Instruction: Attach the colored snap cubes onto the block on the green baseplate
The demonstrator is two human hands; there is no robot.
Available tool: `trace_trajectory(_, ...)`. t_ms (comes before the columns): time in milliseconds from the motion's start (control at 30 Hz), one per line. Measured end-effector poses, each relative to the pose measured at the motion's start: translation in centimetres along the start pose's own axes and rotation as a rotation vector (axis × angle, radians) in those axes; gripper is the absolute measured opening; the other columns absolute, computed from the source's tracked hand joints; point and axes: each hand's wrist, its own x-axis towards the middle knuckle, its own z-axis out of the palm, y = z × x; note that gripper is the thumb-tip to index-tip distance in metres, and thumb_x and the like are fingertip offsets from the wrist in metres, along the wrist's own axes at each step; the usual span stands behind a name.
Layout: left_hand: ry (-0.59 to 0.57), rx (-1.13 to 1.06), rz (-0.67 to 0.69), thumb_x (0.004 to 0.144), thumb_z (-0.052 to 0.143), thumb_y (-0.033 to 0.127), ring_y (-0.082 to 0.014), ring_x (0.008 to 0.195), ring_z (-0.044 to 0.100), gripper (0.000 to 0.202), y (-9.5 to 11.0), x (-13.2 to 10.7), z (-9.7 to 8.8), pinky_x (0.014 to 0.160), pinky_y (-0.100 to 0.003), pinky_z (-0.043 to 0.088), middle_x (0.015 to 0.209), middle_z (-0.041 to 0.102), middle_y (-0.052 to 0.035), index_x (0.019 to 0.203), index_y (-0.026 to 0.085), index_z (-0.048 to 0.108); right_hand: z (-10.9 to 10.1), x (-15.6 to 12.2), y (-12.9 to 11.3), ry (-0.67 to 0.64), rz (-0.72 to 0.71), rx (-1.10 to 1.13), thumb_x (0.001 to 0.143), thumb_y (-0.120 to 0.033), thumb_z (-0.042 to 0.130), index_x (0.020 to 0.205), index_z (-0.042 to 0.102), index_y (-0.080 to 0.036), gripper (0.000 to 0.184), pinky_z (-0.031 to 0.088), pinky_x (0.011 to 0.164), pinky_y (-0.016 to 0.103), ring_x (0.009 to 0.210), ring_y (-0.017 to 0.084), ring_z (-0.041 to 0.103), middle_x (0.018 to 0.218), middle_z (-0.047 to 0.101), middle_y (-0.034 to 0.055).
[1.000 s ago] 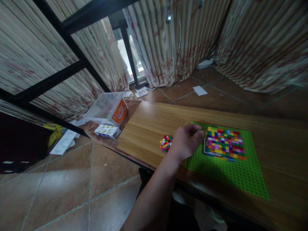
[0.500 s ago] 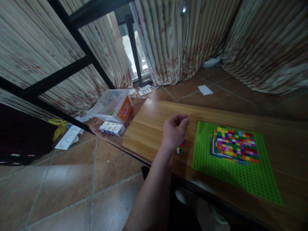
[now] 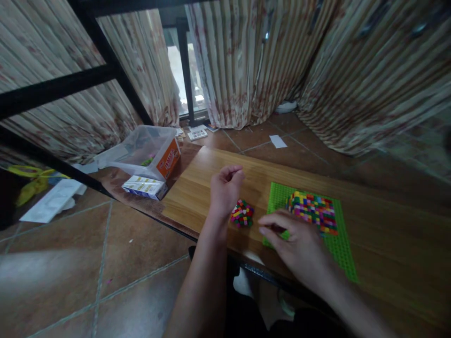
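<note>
My left hand (image 3: 225, 190) hovers over the wooden table with its fingers curled in toward the thumb. Whatever it may hold is hidden. Just to its right lies a small pile of loose toy bricks (image 3: 242, 213) in mixed colours. My right hand (image 3: 298, 237) reaches in from the lower right, thumb and forefinger apart, with nothing visible between them. It covers part of a green baseplate (image 3: 340, 251). On that plate stands a block of multicoloured bricks (image 3: 313, 209), partly hidden by the right hand.
The wooden table (image 3: 387, 234) runs across to the right. A clear plastic bin (image 3: 141, 145) with an orange label stands at its left end, beside a white and blue carton (image 3: 145, 187). A black metal frame (image 3: 116, 70) rises at the left. Striped curtains (image 3: 232, 70) hang behind.
My right hand has come into view over the baseplate. The left hand stays curled, and the brick pile beside it is now more exposed. The whole scene has shifted left.
</note>
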Motion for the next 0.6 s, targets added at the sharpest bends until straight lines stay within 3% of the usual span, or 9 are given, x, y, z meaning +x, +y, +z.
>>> trace_trajectory(67, 0.014, -0.022, -0.006, 0.068, 0.067, 0.020, -0.0086, 0.064, 0.055, 0.017, 0.1, 0.1, -0.3, 0.062, -0.021, 0.042, 0.069, 0.063, 0.0016, 0.083, 0.013, 0.069, 0.1, 5.1, -2.5, -0.040, 0.056, -0.009, 0.090, -0.018, 0.060, 0.090, 0.069, -0.022, 0.009, 0.051, 0.075, 0.032, 0.083, 0.018, 0.065, 0.088, 0.067, 0.0021)
trace_trajectory(133, 0.025, -0.035, -0.009, 0.068, 0.067, 0.021, -0.0084, 0.063, 0.054, 0.017, 0.3, 0.1, -0.5, 0.062, -0.021, 0.043, 0.069, 0.063, 0.0018, 0.083, 0.013, 0.069, 0.7, 6.9, -3.6, 0.010, 0.055, -0.049, 0.086, -0.013, 0.062, 0.088, 0.068, -0.021, 0.010, 0.050, 0.077, 0.033, 0.084, 0.019, 0.064, 0.087, 0.066, 0.0020)
trace_trajectory(333, 0.035, -0.033, -0.013, 0.066, 0.069, 0.021, -0.0086, 0.065, 0.054, 0.018, 0.5, 0.2, -0.8, 0.063, -0.021, 0.043, 0.069, 0.063, 0.0019, 0.081, 0.013, 0.070, 2.9, 5.9, -2.3, 0.000, 0.092, -0.135, 0.082, -0.008, 0.066, 0.088, 0.070, -0.020, 0.014, 0.049, 0.080, 0.034, 0.085, 0.019, 0.063, 0.090, 0.064, 0.0030)
trace_trajectory(600, 0.008, 0.025, -0.049, 0.065, 0.072, 0.025, -0.0092, 0.067, 0.055, 0.022, 0.4, -0.1, -0.4, 0.063, -0.020, 0.043, 0.072, 0.064, 0.0011, 0.083, 0.013, 0.069, 4.2, 6.6, -1.7, 0.021, 0.057, -0.250, 0.091, -0.014, 0.058, 0.083, 0.069, -0.018, 0.014, 0.050, 0.076, 0.034, 0.082, 0.021, 0.063, 0.085, 0.065, 0.0060)
